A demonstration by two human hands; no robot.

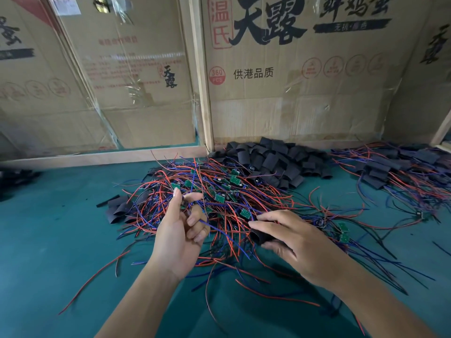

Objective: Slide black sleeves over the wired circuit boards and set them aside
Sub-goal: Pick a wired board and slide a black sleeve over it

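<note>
Green table mat (pixel 48 240) out front. Left hand (pixel 180 236), centre frame, has its fingers curled, pinching wires out of the tangle of wired circuit boards (pixel 214 198). Right hand (pixel 292 242) grips one black sleeve (pixel 260 236). Further back: loose sleeve pile (pixel 275 159), finished ones (pixel 400 169) upper right, cardboard boxes (pixel 292 69) behind.

Two bare forearms reach in from the lower edge of the head view, with no sleeve, glove, watch or ring on them. The left hand (pixel 181 230) and the right hand (pixel 296 242) both have short, unpainted nails, the thumbnail of the left one pale.
</note>
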